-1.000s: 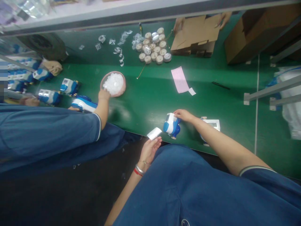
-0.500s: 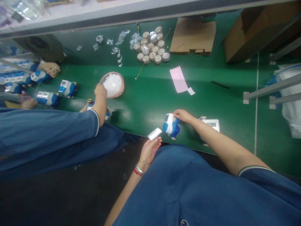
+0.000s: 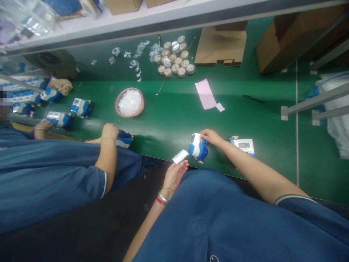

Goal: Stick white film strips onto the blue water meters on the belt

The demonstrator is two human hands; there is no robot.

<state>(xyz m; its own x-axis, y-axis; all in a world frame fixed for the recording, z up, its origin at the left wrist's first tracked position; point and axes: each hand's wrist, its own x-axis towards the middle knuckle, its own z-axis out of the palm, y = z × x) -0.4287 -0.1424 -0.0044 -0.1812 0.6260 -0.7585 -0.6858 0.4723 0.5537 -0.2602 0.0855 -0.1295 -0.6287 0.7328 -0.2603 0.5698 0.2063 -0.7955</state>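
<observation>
Near the front edge of the bench, my right hand (image 3: pixel 212 137) grips the top edge of a blue and white water meter (image 3: pixel 197 146), which is tilted on its side. My left hand (image 3: pixel 176 175) is palm up just in front of the bench, its fingers closed on a small curled white paper (image 3: pixel 180 156), seemingly a sheet of labels. The paper's upper end is close to the meter; whether they touch I cannot tell. A second water meter (image 3: pixel 244 146) with a grey display lies to the right, partly hidden behind my right forearm.
At left, a co-worker's hand (image 3: pixel 110 131) is at another water meter (image 3: pixel 124 139). Behind it stands a pink bowl (image 3: pixel 116 105) of white pieces. Several round white rolls (image 3: pixel 178 60), flat cardboard (image 3: pixel 220 47), a pink sheet (image 3: pixel 205 94) and a black pen (image 3: pixel 253 98) lie farther back.
The co-worker's hand has moved from the bowl's rim down to the meter in front of it. My hands keep nearly the same hold and place; the view has shifted slightly.
</observation>
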